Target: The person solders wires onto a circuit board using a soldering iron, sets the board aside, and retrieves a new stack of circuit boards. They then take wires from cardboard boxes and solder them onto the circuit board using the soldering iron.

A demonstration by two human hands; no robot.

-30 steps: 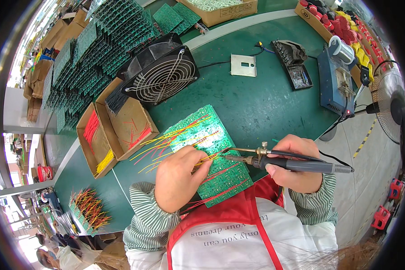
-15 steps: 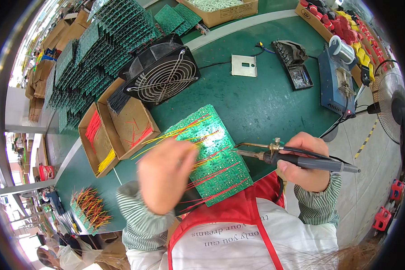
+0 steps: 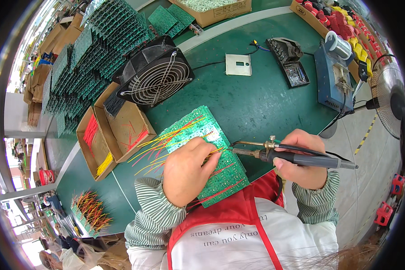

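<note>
A green circuit board panel [image 3: 227,173] lies at the table's near edge, with red and yellow wires [image 3: 166,136] running off its left side. Over the board, my left hand [image 3: 189,171] pinches a yellow wire [image 3: 219,150] between thumb and fingertips. My right hand [image 3: 303,157] is wrapped round a soldering iron [image 3: 297,158] with a dark grey handle. A thin brass solder feed tube [image 3: 247,143] runs along the iron. Both the iron's tip and the tube's end are close to the wire's end; whether they touch it I cannot tell.
A black fan [image 3: 155,76] stands beyond the board. Left of it, a cardboard box [image 3: 145,120] holds cut wires. Stacked circuit boards [image 3: 99,49] rise at the far left, and a wired board [image 3: 91,213] lies near left. A blue soldering station [image 3: 330,81] stands far right.
My left hand has moved right and toward the iron's tip, bringing the yellow wire onto the board. My right hand and the iron have barely moved.
</note>
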